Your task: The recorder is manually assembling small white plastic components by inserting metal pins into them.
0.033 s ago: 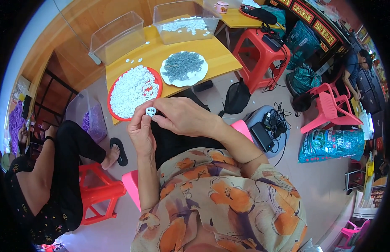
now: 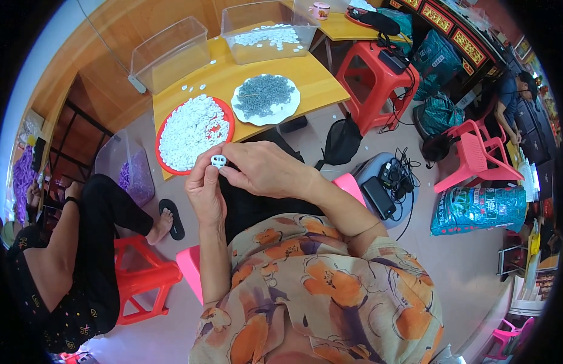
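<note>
A small round white plastic piece with holes (image 2: 218,161) is held up between the fingers of both hands. My left hand (image 2: 207,197) pinches it between thumb and fingers from the left. From the right, my right hand (image 2: 266,171) is closed with its thumb and bent fingers against the same piece; whether it also grips something smaller is hidden. Just beyond the hands, a round red tray (image 2: 231,121) carries a heap of white pieces (image 2: 187,136). Beside it on the yellow table (image 2: 321,85) lies a white scalloped plate (image 2: 291,109) heaped with small grey pieces (image 2: 263,96).
Two clear plastic bins (image 2: 172,54) (image 2: 269,48) stand at the table's back, the right one with white pieces inside. A seated person (image 2: 57,261) is at the left, near a bin of purple pieces (image 2: 132,173). Red stools (image 2: 378,85) and a cable-covered stool (image 2: 387,188) stand right.
</note>
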Action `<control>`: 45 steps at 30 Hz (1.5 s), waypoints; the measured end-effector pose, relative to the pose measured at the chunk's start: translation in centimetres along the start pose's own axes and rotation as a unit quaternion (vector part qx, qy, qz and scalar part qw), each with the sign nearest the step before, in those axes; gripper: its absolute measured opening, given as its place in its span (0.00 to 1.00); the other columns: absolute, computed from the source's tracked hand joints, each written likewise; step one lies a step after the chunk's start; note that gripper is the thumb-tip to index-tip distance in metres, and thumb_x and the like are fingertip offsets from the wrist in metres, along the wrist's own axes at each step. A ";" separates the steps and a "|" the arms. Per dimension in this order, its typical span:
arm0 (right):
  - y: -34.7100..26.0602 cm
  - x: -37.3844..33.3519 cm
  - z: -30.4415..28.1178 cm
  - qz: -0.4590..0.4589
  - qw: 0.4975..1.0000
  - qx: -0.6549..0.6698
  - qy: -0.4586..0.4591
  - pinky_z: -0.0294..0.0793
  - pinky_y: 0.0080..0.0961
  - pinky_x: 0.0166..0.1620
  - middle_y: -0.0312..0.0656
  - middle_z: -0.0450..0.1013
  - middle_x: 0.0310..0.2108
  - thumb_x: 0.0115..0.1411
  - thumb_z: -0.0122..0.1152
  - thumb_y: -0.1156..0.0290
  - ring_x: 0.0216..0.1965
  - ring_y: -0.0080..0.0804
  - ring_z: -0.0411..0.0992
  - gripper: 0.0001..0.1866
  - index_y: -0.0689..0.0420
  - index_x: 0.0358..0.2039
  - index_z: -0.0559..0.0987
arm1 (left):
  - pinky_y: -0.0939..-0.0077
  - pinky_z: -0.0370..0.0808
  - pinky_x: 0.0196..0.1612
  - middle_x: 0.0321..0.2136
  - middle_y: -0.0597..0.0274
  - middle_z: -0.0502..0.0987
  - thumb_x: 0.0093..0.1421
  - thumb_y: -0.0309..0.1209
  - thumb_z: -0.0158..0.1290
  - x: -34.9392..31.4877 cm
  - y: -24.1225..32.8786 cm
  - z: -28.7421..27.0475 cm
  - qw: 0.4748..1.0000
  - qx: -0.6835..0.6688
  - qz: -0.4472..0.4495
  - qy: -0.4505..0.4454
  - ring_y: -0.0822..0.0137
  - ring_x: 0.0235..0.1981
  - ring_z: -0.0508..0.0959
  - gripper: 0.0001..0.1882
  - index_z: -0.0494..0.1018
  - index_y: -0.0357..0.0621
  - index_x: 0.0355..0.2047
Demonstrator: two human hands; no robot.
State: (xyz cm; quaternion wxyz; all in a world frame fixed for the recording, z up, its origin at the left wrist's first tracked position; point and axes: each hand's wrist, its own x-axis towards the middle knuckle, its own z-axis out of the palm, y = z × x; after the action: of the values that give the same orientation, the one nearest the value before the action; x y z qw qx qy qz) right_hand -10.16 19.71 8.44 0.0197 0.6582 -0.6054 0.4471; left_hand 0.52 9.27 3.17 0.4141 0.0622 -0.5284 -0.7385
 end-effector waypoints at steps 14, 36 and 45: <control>0.9 -0.2 2.9 -0.031 0.989 -0.083 0.115 0.66 0.27 0.17 0.43 0.65 0.12 0.47 0.54 0.70 0.15 0.38 0.69 0.10 0.60 0.25 0.66 | 0.80 0.69 0.46 0.42 0.58 0.71 0.64 0.35 0.40 -1.9 -0.1 3.7 0.986 -0.121 -0.038 0.108 0.73 0.40 0.72 0.18 0.66 0.32 0.46; 1.4 0.1 3.1 0.075 0.981 0.155 0.088 0.62 0.28 0.21 0.49 0.62 0.15 0.57 0.49 0.72 0.17 0.42 0.64 0.07 0.63 0.27 0.66 | 0.76 0.69 0.50 0.44 0.53 0.71 0.64 0.33 0.40 -0.6 -0.5 2.8 0.984 -0.112 -0.036 0.133 0.68 0.45 0.71 0.17 0.66 0.31 0.46; 3.4 -0.5 1.9 0.126 0.968 0.033 -0.215 0.67 0.33 0.27 0.51 0.70 0.18 0.52 0.51 0.62 0.23 0.44 0.71 0.16 0.63 0.19 0.73 | 0.75 0.66 0.49 0.44 0.55 0.70 0.64 0.37 0.41 0.7 0.1 0.3 0.975 -0.063 -0.005 0.212 0.67 0.45 0.70 0.18 0.65 0.35 0.46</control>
State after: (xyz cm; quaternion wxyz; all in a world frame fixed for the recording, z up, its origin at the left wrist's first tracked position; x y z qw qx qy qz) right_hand -11.81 18.15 5.23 -0.1888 0.6574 -0.6586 0.3139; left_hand 0.00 8.95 3.65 0.5165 0.1939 -0.3807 -0.7421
